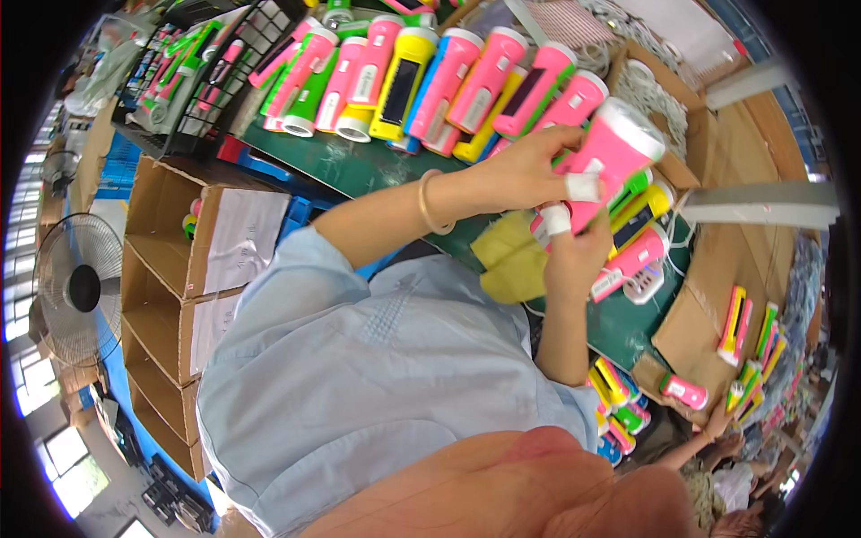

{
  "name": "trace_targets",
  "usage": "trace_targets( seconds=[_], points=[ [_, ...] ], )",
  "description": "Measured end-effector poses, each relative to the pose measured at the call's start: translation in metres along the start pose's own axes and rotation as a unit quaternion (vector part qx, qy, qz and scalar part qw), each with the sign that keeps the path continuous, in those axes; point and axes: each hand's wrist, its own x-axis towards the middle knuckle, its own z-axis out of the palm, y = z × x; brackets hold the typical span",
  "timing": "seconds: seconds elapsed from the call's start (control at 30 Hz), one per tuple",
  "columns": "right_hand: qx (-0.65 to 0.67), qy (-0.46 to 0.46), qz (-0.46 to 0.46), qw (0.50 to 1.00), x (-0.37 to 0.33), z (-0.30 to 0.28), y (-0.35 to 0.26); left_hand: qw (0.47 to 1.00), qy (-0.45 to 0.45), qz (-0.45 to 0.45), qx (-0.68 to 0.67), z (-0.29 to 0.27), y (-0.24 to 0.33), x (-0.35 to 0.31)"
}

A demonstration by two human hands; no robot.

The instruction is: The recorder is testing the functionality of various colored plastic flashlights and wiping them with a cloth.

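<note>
A pink flashlight (603,160) with a white lens head is held tilted over the green bench (309,160), its head toward the upper right. My left hand (529,169), a bracelet on its wrist, has its fingers closed around the body. Lower down, my right hand (578,255) is closed at the flashlight's tail end. White wraps cover a digit on each hand. Beside my right hand lies a crumpled olive-yellow cloth (509,260). To the right lie a yellow flashlight (641,218) with a dark panel and another pink flashlight (632,262).
Several pink, yellow, green and blue flashlights (404,82) line the bench's far side. A black wire basket (193,108) stands at the far left, above stacked cardboard boxes (166,309). A box of white cords (659,108) is at the far right. Another person's hand (716,423) reaches among flashlights at lower right.
</note>
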Motion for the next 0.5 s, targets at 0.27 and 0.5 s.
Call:
trace_targets(
  seconds=[0.27,0.5],
  points=[
    [-0.016,-0.103,0.040,0.994,-0.052,-0.005,0.032,0.978,-0.031,-0.011,-0.207,0.020,-0.051,-0.028],
    [0.133,-0.076,0.125,0.980,-0.063,-0.046,0.075,0.910,0.042,-0.148,-0.386,0.020,-0.030,-0.005]
  ],
)
